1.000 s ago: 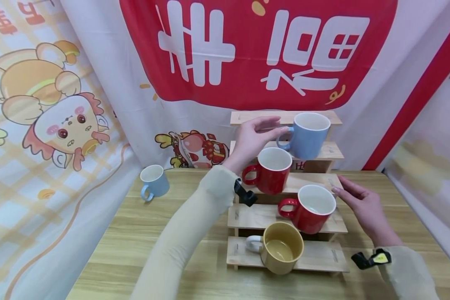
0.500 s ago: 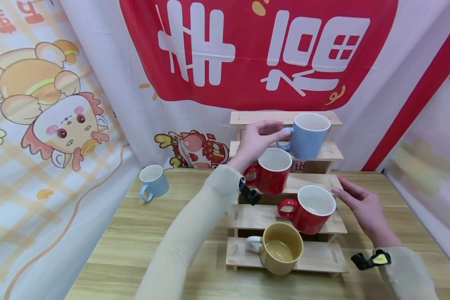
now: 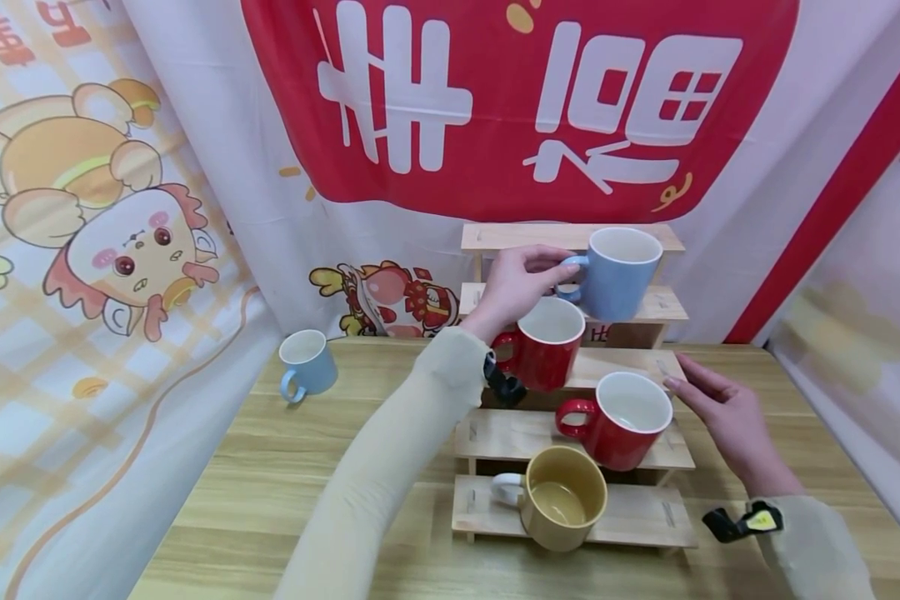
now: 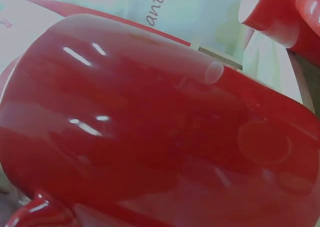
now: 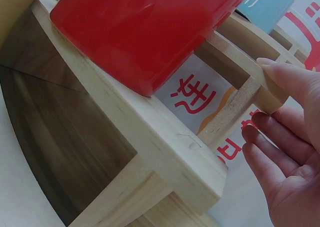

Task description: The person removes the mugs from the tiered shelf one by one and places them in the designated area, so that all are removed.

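A light blue mug (image 3: 621, 287) stands upright on the tier just below the top of a stepped wooden rack (image 3: 495, 237). My left hand (image 3: 516, 287) pinches its handle from the left, thumb in front. Below that wrist, on the middle tier, is a red mug (image 3: 546, 362), whose side fills most of the left wrist view. A second red mug (image 3: 630, 437) sits one tier lower, to the right. My right hand (image 3: 727, 417) grips the right end of the middle board; in the right wrist view the thumb (image 5: 280, 72) lies on top and the fingers are below.
A yellow mug (image 3: 558, 525) with a white handle is on the front tier. Another light blue mug (image 3: 315, 371) stands at the back left of the wooden table (image 3: 285, 483). Printed cloth (image 3: 390, 192) hangs behind and along both sides.
My left hand has dropped slightly and its forearm has shifted a little to the right, still at the blue mug's handle. The right hand and the mugs look unmoved.
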`<action>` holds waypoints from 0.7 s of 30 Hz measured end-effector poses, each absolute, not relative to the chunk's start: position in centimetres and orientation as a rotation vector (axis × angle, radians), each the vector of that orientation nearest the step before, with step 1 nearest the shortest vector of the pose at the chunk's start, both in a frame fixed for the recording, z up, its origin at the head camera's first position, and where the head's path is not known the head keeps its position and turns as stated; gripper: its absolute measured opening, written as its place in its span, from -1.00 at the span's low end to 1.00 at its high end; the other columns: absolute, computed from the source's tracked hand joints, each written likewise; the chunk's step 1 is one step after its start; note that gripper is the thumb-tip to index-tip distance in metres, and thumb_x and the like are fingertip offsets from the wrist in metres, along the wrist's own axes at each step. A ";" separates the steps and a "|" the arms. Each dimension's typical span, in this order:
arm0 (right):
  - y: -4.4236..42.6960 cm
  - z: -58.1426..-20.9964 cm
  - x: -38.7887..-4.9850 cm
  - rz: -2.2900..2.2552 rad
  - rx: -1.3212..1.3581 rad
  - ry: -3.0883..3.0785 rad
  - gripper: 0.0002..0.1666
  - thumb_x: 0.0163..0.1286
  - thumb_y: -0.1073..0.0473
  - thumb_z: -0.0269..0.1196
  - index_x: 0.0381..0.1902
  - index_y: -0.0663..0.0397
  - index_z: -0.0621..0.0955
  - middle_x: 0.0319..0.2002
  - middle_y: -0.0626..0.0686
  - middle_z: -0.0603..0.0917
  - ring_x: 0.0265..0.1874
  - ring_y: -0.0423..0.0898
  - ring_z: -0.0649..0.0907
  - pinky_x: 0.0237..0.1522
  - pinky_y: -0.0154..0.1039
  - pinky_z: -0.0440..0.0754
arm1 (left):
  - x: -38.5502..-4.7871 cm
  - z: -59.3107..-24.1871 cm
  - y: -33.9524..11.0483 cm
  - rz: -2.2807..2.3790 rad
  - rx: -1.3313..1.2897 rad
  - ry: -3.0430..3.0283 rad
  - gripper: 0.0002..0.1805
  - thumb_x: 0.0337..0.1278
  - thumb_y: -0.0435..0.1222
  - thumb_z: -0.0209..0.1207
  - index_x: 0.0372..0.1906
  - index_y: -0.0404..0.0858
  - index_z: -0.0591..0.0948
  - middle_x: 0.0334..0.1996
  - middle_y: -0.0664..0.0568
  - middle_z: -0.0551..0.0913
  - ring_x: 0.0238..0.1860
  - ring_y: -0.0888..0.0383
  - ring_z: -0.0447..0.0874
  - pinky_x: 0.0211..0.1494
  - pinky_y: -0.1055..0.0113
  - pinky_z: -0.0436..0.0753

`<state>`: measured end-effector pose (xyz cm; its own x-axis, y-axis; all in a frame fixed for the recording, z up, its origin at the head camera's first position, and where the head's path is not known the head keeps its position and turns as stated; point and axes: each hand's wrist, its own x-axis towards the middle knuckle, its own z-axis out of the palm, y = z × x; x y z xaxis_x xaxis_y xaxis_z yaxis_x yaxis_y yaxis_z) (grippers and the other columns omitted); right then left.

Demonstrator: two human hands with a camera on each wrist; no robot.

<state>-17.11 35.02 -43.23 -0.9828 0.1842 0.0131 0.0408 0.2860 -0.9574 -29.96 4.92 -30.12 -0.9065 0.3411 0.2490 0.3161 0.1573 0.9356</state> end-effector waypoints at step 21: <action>34.9 -43.1 -16.9 1.791 -0.221 -2.423 -0.24 0.44 -0.11 0.33 0.51 -0.12 0.39 0.40 -0.19 0.46 0.16 -0.45 0.48 -0.07 -0.63 0.55 | -29.9 -30.2 3.0 1.949 0.628 2.333 -0.70 0.20 -0.06 0.40 0.03 0.06 0.75 -0.10 0.27 0.73 -0.08 0.27 0.72 -0.03 0.29 0.74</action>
<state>-16.91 34.90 -43.07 -0.9821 0.1883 0.0101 0.0456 0.2890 -0.9562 -29.89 3.03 -30.18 -0.9176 0.3273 0.2257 0.2802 0.1298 0.9511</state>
